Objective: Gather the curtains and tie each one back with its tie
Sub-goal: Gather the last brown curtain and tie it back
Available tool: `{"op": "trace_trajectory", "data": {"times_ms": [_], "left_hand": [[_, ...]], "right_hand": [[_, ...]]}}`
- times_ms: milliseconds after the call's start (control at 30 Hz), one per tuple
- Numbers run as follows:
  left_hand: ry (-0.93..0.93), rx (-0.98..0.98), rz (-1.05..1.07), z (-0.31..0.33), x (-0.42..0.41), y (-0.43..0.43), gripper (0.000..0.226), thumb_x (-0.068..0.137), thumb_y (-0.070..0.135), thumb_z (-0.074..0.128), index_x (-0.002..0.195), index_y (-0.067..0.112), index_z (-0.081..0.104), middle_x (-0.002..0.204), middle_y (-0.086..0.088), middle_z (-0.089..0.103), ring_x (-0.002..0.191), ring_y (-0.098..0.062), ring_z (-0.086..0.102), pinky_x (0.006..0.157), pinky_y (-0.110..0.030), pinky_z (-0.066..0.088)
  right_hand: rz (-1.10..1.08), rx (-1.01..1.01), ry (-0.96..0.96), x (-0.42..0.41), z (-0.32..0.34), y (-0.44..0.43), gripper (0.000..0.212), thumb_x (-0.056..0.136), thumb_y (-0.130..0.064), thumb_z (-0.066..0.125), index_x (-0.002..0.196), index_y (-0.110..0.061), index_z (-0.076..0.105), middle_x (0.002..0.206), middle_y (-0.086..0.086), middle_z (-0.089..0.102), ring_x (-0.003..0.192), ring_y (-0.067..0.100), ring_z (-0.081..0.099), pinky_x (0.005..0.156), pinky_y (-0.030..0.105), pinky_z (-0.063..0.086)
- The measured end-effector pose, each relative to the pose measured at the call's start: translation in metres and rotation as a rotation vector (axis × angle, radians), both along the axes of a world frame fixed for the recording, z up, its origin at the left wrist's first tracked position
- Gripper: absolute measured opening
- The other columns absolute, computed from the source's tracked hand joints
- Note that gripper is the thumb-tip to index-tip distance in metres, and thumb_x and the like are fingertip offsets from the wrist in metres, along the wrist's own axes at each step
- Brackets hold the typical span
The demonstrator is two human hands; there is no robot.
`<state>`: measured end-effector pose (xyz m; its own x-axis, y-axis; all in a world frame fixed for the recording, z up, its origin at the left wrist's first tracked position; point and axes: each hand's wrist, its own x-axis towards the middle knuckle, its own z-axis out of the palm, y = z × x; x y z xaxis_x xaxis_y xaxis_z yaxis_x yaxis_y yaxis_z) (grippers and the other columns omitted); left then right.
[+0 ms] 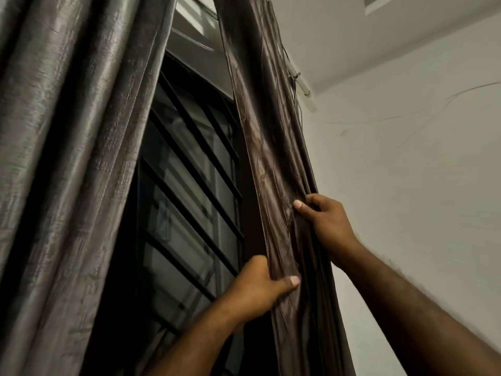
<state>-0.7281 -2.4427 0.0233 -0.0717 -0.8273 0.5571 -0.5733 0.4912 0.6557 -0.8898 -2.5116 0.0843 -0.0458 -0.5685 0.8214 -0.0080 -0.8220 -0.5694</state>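
A dark brown shiny curtain (267,147) hangs bunched in narrow folds on the right side of the window. My left hand (256,287) grips its inner edge from the window side, thumb pressed on the front of the fabric. Higher up, my right hand (326,222) holds the outer folds by the wall, with the thumb on the front. A grey textured curtain (73,158) hangs in broad folds on the left. No tie is in view.
Between the curtains is a dark window (189,191) with black bars across it. A white curtain rod end (302,84) juts out at the top by the white wall (412,164). Thin cracks run across that wall.
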Motion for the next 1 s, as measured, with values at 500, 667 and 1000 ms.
{"op": "trace_trajectory", "data": {"times_ms": [500,667,1000], "left_hand": [[-0.231,0.477,0.074,-0.041,0.067,-0.001,0.054,0.075,0.029,0.081,0.124,0.026,0.059,0.115,0.007,0.069,0.107,-0.011,0.064,0.101,-0.035,0.048],[-0.255,0.411,0.123,-0.042,0.078,0.001,0.048,0.070,0.032,0.085,0.113,0.018,0.067,0.107,0.005,0.072,0.098,-0.011,0.068,0.091,-0.032,0.054],[-0.311,0.407,0.161,-0.036,0.094,0.014,0.023,0.074,0.022,0.083,0.086,0.012,0.067,0.082,0.000,0.066,0.083,-0.015,0.062,0.076,-0.031,0.051]], "right_hand": [[-0.006,0.086,0.431,0.038,-0.076,-0.004,0.027,0.087,-0.021,0.079,0.111,-0.021,0.069,0.105,-0.008,0.072,0.095,0.008,0.070,0.084,0.028,0.060],[-0.047,0.066,0.350,0.040,-0.094,-0.003,0.031,0.095,-0.016,0.069,0.125,-0.014,0.065,0.118,-0.005,0.068,0.110,0.013,0.064,0.098,0.031,0.053],[-0.078,-0.035,0.307,0.037,-0.128,0.002,0.064,0.094,-0.006,0.066,0.145,-0.034,0.039,0.132,-0.023,0.054,0.108,-0.010,0.059,0.099,0.019,0.051]]}}
